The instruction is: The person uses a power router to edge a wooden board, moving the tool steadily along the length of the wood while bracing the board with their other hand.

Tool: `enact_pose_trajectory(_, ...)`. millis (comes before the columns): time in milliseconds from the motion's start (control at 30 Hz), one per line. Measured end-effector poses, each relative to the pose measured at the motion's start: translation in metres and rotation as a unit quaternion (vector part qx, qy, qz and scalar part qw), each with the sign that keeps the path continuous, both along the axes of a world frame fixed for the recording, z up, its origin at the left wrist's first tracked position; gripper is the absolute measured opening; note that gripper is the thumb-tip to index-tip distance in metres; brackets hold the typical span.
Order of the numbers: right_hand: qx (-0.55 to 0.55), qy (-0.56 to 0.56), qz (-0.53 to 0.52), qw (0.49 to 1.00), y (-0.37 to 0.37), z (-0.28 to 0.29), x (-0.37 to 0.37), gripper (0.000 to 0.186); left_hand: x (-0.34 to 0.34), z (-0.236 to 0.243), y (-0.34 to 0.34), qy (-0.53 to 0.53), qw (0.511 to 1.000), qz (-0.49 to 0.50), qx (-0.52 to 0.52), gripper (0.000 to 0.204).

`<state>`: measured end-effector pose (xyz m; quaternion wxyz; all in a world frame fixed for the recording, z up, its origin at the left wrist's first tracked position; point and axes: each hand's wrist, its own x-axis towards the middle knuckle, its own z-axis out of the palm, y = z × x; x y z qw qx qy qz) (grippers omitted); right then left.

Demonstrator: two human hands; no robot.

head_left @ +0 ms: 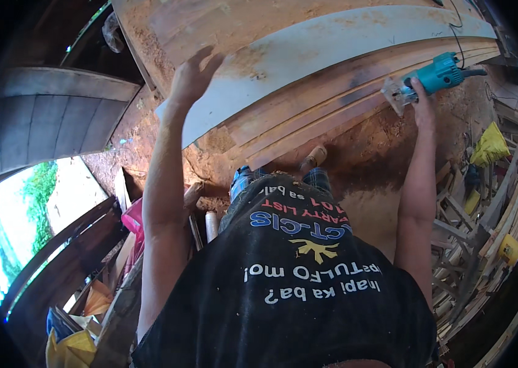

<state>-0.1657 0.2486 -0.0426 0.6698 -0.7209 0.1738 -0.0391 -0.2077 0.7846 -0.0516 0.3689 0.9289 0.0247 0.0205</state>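
My left hand (pixel 190 75) lies flat, fingers spread, on the near end of a long pale board (pixel 332 46) that tops a stack of wooden planks (pixel 308 119). My right hand (pixel 423 104) grips a teal hand-held power tool (pixel 434 76) whose clear base plate rests against the edge of the plank stack, toward the right. A black cord (pixel 455 37) runs from the tool across the boards. Both my forearms reach up from the lower edge, past my black printed shirt (pixel 296 282).
Reddish dirt floor strewn with sawdust (pixel 369 147) lies under the planks. Stacked timber and wooden frames (pixel 492 227) crowd the right, with a yellow bag (pixel 491 146). A grey panel (pixel 50 122) and dark beams (pixel 69 257) stand left, with scrap and yellow and pink items below.
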Motion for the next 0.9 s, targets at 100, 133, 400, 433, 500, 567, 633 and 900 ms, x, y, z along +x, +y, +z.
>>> enact_pose_trajectory(100, 0.011, 0.012, -0.017, 1.000, 0.010, 0.002, 0.002, 0.066, -0.034, -0.030, 0.048, 0.078, 0.993, 0.008, 0.087, 0.057)
enact_pose_trajectory(133, 0.027, 0.026, -0.017, 0.999, 0.007, 0.000, 0.007, 0.064, -0.042, -0.037, 0.049, 0.079, 0.993, 0.007, 0.085, 0.057)
enact_pose_trajectory(400, 0.041, -0.028, -0.046, 0.998, 0.009, -0.018, 0.002, 0.063, -0.061, -0.053, 0.030, -0.103, 0.962, 0.031, 0.251, 0.055)
enact_pose_trajectory(433, 0.041, -0.008, -0.058, 0.997, 0.017, -0.014, -0.002, 0.064, -0.066, -0.056, 0.029, -0.094, 0.964, 0.040, 0.247, 0.056)
enact_pose_trajectory(500, 0.038, -0.008, -0.094, 0.995, 0.035, -0.002, -0.004, 0.066, -0.068, -0.058, 0.033, -0.083, 0.964, 0.046, 0.246, 0.056)
enact_pose_trajectory(567, 0.029, -0.027, -0.088, 0.995, 0.023, -0.008, 0.001, 0.065, -0.065, -0.055, 0.031, -0.082, 0.965, 0.035, 0.246, 0.056)
enact_pose_trajectory(633, 0.022, -0.050, -0.106, 0.993, 0.039, -0.002, -0.001, 0.062, -0.064, -0.053, 0.031, -0.081, 0.966, 0.037, 0.245, 0.056)
enact_pose_trajectory(900, 0.133, 0.007, -0.161, 0.978, 0.101, -0.008, -0.054, 0.056, -0.060, -0.065, 0.045, -0.156, 0.971, 0.017, 0.178, 0.050)
